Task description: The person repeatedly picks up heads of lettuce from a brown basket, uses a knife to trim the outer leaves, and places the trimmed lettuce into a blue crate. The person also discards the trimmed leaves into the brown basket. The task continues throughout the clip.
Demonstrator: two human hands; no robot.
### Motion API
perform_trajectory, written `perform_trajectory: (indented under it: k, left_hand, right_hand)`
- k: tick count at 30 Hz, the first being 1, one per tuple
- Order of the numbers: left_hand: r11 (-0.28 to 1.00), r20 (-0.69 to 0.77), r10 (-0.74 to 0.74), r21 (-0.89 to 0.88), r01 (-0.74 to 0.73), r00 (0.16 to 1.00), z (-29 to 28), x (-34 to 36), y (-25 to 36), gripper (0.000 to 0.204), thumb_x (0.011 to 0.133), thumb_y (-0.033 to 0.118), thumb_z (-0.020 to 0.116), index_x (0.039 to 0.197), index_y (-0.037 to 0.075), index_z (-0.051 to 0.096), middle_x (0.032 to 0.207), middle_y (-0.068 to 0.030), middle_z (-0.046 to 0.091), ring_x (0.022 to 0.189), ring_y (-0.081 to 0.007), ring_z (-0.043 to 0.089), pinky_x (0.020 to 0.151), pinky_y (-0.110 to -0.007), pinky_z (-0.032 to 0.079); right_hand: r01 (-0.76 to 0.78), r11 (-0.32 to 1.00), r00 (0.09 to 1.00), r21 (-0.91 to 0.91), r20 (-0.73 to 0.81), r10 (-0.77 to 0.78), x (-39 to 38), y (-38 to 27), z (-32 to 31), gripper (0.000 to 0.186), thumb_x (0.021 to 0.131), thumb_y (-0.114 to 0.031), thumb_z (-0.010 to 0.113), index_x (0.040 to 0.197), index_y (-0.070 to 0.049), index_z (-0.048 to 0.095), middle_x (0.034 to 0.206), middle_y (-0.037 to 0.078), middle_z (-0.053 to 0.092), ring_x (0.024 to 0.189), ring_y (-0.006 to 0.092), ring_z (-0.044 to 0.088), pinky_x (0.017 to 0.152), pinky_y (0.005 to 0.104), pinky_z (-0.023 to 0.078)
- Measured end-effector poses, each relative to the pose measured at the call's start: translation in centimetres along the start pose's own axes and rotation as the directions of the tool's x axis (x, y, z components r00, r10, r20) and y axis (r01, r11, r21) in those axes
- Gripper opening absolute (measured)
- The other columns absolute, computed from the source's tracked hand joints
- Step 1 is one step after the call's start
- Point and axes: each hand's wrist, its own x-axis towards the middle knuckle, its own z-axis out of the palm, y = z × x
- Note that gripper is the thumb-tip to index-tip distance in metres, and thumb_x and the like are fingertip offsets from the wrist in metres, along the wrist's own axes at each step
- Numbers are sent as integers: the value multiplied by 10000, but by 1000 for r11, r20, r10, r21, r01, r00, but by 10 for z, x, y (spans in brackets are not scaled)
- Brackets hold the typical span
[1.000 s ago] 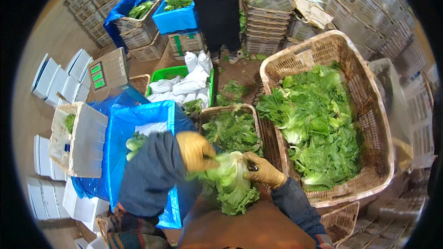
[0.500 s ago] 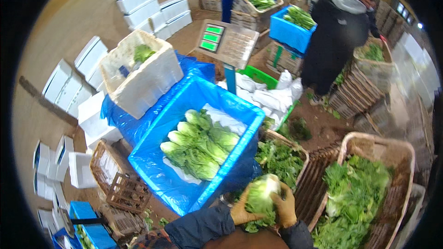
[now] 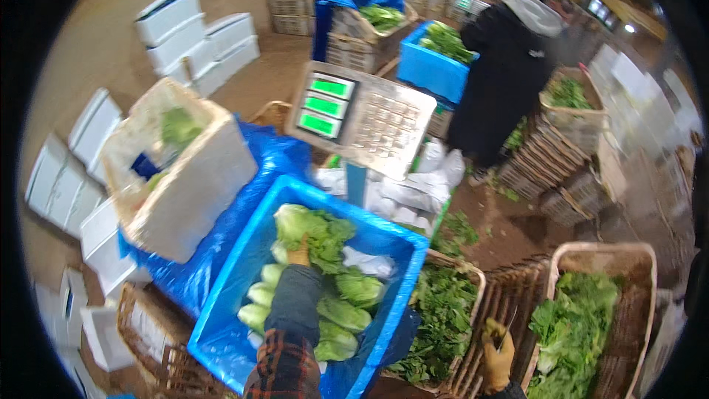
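My left arm reaches into the crate lined with blue plastic. Its gloved left hand is closed on a pale green lettuce head at the crate's far end; leaves partly cover the fingers. More lettuce heads lie in rows below it, on both sides of my forearm. To the right, my gloved right hand is held low over a brown slatted crate. Its fingers are curled around something small and dark, with a thin line sticking out, which I cannot make out.
Behind the blue-lined crate stands a scale display with green screens. A foam box sits at left on blue sheeting. Loose leaves fill a crate at right and another beside my crate. A person in a dark coat stands further back.
Both hands held a lettuce head together near me; now the left hand has carried one into the blue-lined crate. The right hand has let go and moved right. The view has shifted.
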Motion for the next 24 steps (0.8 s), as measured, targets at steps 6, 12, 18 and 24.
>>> perform_trajectory:
  k: [6, 12, 18, 24]
  left_hand:
    - [468, 181, 595, 714, -521, 783, -64, 92, -111, 817, 859, 395, 802, 1482, -19, 475, 1458, -254, 547, 1306, -379, 547, 1086, -497, 464]
    - [471, 127, 495, 792, -388, 860, -166, 71, -41, 668, 999, 331, 693, 1534, 16, 448, 1540, -251, 479, 1358, -395, 514, 1143, -469, 425]
    - [638, 355, 552, 403, -656, 754, -113, -149, 99, 599, 987, 119, 615, 1549, 9, 437, 1560, -213, 483, 1381, -327, 515, 1174, -418, 381]
    - [746, 846, 255, 136, -652, 469, 5, -429, 140, 413, 886, 86, 729, 1284, 12, 645, 1270, -215, 661, 1161, -371, 643, 1040, -477, 488]
  right_hand:
    - [-317, 940, 929, -122, -238, 283, -63, 88, -114, 374, 966, -113, 687, 1330, -33, 659, 1287, 132, 689, 1202, 261, 639, 1034, 362, 492]
    - [-349, 860, 804, -372, -591, 70, 1, 105, -304, 415, 895, -181, 766, 1282, -59, 677, 1222, 158, 713, 1124, 230, 673, 931, 327, 522]
    - [-284, 752, 958, -595, -215, 191, 172, 138, -426, 733, 899, -387, 784, 1478, -27, 517, 1444, 224, 586, 1308, 372, 575, 1070, 442, 480]
    - [-2, 566, 947, -824, 181, 267, 202, 211, -400, 685, 833, -425, 805, 1369, -30, 642, 1205, 245, 709, 1027, 363, 709, 868, 469, 575]
